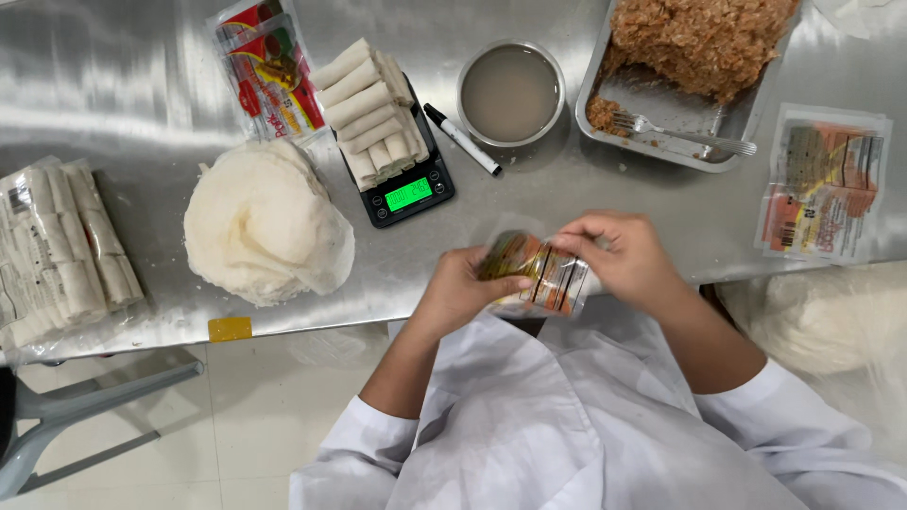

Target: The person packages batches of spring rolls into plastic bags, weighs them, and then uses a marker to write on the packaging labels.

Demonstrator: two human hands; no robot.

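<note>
Both my hands hold a clear printed plastic packet [536, 272] just over the front edge of the steel table [123, 85]. My left hand [465, 288] grips its left end and my right hand [619, 255] pinches its upper right end. The packet looks crumpled and open-mouthed; what is inside it is hidden. Several rolled spring rolls [370, 106] lie stacked on a black digital scale [408, 194] with a green display. A pile of thin white wrappers [260, 222] sits to the left of the scale.
A metal bowl of cloudy liquid [511, 93], a black-and-white marker [461, 139], a metal tray [661, 127] with brown filling [704, 33] and a fork [685, 135]. Printed packets lie at far right [824, 184] and top [269, 66]. Bagged rolls [61, 250] at left.
</note>
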